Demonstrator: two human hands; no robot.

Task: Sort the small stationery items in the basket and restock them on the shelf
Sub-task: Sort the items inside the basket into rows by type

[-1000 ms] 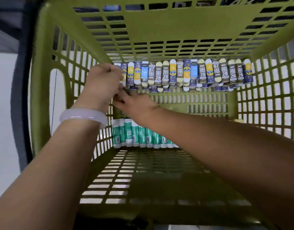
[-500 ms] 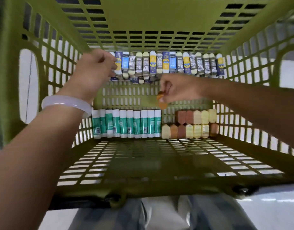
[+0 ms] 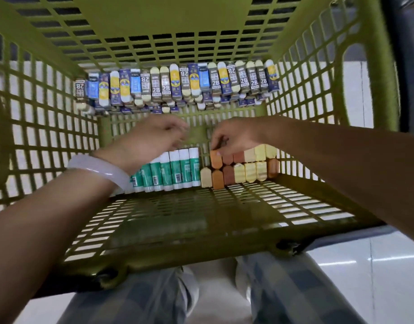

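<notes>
Right hand (image 3: 236,136) pinching an orange eraser (image 3: 216,159) onto the left end of the eraser rows (image 3: 244,167), grouping like with like inside the green basket (image 3: 44,118). Left hand (image 3: 152,141) blurred above the glue sticks (image 3: 171,171); grip unclear.

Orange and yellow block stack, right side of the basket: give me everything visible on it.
The block stack is small, matte, eraser-like pieces with chamfered ends, packed side by side in two rows. Colours run pale cream, orange, rust brown, then striped and plain yellow, with a brown one at the right end. It stands against the green basket wall, right of the glue sticks. The right hand pinches the upper row's leftmost orange block. The left hand does not touch it.
</notes>
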